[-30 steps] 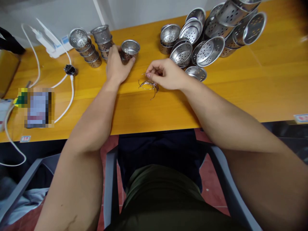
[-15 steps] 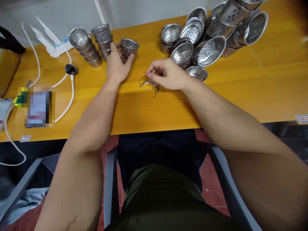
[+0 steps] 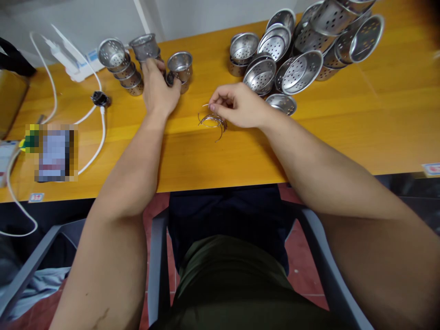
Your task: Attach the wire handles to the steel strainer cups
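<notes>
My left hand is at the back left of the table. Its thumb and fingers are apart, between a middle stack of perforated metal cups and a shorter stack on its right. The fingertips partly cover the middle stack, and whether they touch it is hard to see. Pinched between thumb and fingers of my right hand is a thin metal wire. Directly below it lies a small tangle of curved wires on the wood.
Another cup stack leans at the left. Several perforated cups are piled up at the right. A power strip, white cables, a black plug and a blurred-out phone-like object occupy the left side of the yellow wooden table.
My left hand has moved left, off the cup that it held. That cup now sits upright on the short stack, slightly left of before. My right hand has stayed still.
</notes>
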`<state>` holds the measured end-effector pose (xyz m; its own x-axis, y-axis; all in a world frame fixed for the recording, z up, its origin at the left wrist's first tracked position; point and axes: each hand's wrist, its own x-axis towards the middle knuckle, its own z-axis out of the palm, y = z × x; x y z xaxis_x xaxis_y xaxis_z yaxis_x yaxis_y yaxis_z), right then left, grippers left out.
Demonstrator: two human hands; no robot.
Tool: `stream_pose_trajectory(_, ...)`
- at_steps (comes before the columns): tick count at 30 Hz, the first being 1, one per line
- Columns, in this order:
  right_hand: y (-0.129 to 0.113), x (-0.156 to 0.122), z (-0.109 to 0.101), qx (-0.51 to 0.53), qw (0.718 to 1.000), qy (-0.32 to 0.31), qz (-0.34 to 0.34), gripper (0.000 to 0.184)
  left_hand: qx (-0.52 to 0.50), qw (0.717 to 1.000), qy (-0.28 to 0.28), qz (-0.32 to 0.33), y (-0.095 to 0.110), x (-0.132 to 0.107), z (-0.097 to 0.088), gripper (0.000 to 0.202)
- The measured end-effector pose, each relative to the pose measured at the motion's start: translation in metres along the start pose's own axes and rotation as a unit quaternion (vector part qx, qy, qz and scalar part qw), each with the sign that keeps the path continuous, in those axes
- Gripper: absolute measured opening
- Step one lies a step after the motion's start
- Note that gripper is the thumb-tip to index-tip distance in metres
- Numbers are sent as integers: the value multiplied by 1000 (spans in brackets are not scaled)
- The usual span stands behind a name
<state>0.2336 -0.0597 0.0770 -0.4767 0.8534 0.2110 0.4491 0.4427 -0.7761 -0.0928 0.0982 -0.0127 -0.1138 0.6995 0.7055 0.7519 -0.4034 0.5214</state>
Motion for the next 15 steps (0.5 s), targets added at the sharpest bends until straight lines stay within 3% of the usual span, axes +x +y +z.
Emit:
stream_pose_trajectory(3, -3, -1, 0, -9, 1000, -2, -1, 26, -31, 995, 13, 93, 2, 0, 4, 68)
stream_pose_trajectory(5, -4, -1, 0, -17, 1000, -1, 3, 26, -63, 987, 3, 149, -1, 0, 10, 79)
stream_pose_trajectory(7, -5, -1, 0, -23, 1000, 0, 7, 26, -79, 981, -25, 175, -4, 0, 15, 75)
stream_pose_trajectory(12, -7, -2, 1, -27, 1000, 0, 8, 24, -67, 983, -131, 114, -10, 0, 12, 68)
stream_pose_trajectory(15, -8, -3, 0, -28, 1000, -4, 7, 25, -114, 968, -185, 124, -11, 0, 4, 84)
